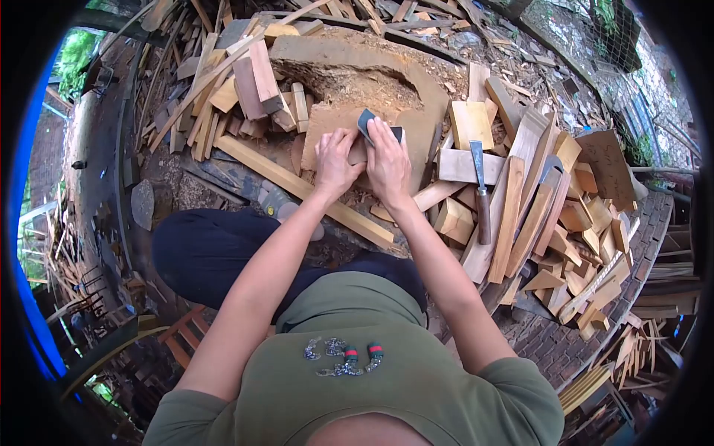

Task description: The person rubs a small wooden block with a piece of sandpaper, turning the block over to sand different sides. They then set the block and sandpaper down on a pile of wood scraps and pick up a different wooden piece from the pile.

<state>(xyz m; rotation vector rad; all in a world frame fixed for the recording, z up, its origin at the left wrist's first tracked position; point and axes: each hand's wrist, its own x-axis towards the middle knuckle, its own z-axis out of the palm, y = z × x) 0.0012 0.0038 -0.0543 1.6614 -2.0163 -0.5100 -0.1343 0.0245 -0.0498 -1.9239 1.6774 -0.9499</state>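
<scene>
My right hand (388,160) is closed over a dark blue-grey folded sheet of sandpaper (364,122), whose edges stick out on both sides of the fingers. Close beside it, my left hand (338,161) has its fingers curled in and pressed down; whatever they grip is hidden underneath. Both hands work against a flat tan board (317,123) lying on a large wooden block (433,100) with a rough hollow. To the right, a chisel (481,186) with a wide metal blade and wooden handle rests on the wood offcuts.
Wood offcuts (513,215) are heaped on the right, with more blocks (253,85) piled on the left. A long squared stick (312,195) lies across in front of my legs. A piece of cardboard (606,167) stands at the far right. Wood scraps cover the ground behind.
</scene>
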